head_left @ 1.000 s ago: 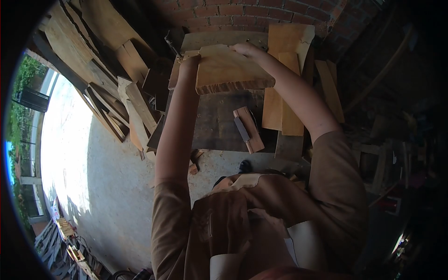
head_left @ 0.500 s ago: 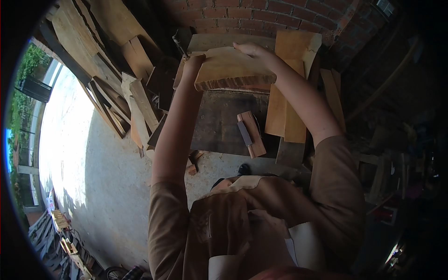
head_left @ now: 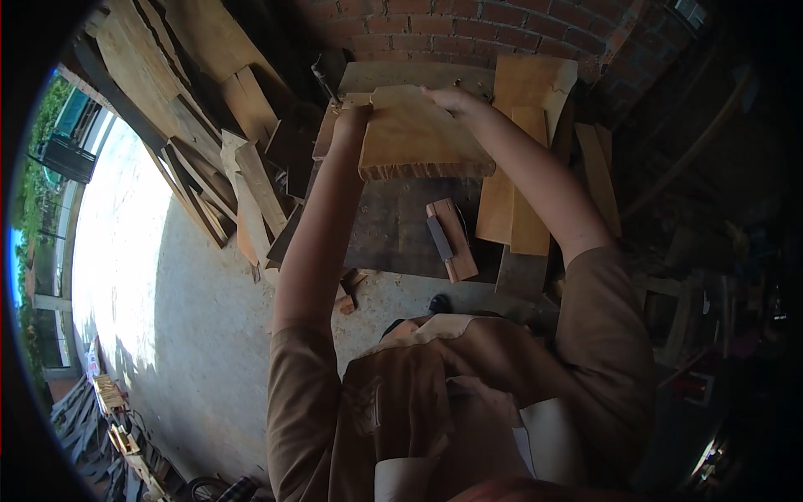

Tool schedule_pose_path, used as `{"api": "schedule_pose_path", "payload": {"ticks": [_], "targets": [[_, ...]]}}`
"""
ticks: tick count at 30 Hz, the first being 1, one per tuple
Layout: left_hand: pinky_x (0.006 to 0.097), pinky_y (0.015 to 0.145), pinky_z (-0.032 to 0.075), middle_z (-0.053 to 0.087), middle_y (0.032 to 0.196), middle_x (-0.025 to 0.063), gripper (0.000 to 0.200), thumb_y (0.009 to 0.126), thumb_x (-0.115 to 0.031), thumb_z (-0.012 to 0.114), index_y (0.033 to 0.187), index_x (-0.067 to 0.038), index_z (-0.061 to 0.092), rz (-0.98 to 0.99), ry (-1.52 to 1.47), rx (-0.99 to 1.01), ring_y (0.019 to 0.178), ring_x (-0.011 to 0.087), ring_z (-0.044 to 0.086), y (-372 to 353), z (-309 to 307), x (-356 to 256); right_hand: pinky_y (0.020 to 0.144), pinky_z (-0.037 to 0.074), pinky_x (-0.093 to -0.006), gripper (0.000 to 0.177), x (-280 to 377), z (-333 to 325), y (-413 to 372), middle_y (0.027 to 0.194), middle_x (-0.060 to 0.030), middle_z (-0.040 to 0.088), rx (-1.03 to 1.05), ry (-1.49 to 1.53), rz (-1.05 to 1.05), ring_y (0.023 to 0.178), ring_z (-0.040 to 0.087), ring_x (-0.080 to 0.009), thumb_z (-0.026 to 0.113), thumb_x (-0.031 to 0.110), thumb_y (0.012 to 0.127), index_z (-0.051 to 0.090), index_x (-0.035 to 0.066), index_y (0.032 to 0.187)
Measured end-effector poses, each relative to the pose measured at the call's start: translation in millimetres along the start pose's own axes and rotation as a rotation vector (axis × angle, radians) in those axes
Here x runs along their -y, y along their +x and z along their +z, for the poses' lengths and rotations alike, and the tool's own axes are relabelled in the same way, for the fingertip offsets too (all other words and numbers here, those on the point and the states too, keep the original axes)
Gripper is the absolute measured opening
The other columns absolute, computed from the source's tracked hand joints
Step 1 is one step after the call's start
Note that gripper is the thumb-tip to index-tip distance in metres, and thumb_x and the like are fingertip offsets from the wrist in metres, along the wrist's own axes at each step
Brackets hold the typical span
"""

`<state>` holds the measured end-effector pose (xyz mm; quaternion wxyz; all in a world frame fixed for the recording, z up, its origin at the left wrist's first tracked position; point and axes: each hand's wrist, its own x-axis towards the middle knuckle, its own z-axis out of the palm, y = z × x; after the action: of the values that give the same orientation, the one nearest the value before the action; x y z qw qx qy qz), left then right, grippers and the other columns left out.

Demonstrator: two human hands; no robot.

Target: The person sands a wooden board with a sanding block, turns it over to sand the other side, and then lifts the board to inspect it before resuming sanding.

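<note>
gripped by 2 hands: thick board [head_left: 427, 138]. clasped on the left side, toward the far left corner, by left hand [head_left: 352, 124]; cannot tell the finger spread there, with fingertips out of sight. clasped at the far right part by right hand [head_left: 446, 100], with at least 1 digit visible at the board's far edge and the remainder hidden; appears closed on the wood, to an extent not shown.

change over the last 0.5 s: near end of the thick board shifted toward the near edge of the workbench [head_left: 393, 243], with more top face and a thinner band of end grain on view. suggests a flatter attitude; cannot tell whether lowered, drawn nearer or both. implies an adjustment of position under an unchanged 2-handed hold, by judgement.

location relative to hands: between left hand and right hand, extending from both toward the wearer. over the far half of the workbench, well short of its near edge. cannot confirm contact with the surface below.

outward from there:
- toward the far edge: pale panel [head_left: 410, 77].
- at the far left corner: metal rod [head_left: 322, 81], tilted.
- near the near edge, right of center: wooden block [head_left: 460, 247] with dark strip [head_left: 438, 238], apart from both hands.
- along the right edge: yellow boards [head_left: 508, 192], overlapping.
- past the far edge: brick wall [head_left: 435, 33].
- past the left edge: leaning planks [head_left: 150, 67].
- below the near edge: concrete floor [head_left: 226, 351] with offcuts [head_left: 345, 304].
</note>
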<state>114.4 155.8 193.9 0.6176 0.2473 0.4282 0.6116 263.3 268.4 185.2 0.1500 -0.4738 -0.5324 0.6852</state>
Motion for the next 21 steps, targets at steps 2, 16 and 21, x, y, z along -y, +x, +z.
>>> {"api": "schedule_pose_path", "payload": {"ticks": [2,16,21], "targets": [[0.0348,0.079,0.05,0.056,0.106,0.0163,0.034,0.088,-0.019,0.043,0.113,0.003,0.047,0.006,0.0,-0.052,0.092,0.0244,0.059,-14,13,-5,0.084,0.045,-0.0395,0.047,3,4,-10,0.12,-0.0161,0.05,-0.047,-0.019,-0.038,0.104,0.052,-0.0249,0.033,0.038,0.094,0.046,0.001,0.119],[0.0364,0.076,0.049,0.057,0.101,0.0167,0.034,0.088,-0.018,0.041,0.11,0.007,0.048,-0.138,0.053,-0.287,0.086,0.0272,0.059,-19,-8,45,0.076,0.046,-0.0305,0.042,-72,1,31,0.102,-0.009,0.06,-0.134,-0.2,-0.104,0.085,0.059,-0.0164,0.037,0.035,0.094,0.052,-0.001,0.111],[0.0368,0.076,0.049,0.057,0.101,0.0165,0.033,0.089,-0.018,0.041,0.109,0.007,0.048,-0.147,0.03,-0.298,0.086,0.0263,0.059,-28,-3,41,0.077,0.045,-0.0297,0.042,-70,5,26,0.101,-0.0089,0.06,-0.176,-0.228,-0.096,0.087,0.058,-0.0161,0.037,0.036,0.093,0.051,-0.001,0.109]]}}
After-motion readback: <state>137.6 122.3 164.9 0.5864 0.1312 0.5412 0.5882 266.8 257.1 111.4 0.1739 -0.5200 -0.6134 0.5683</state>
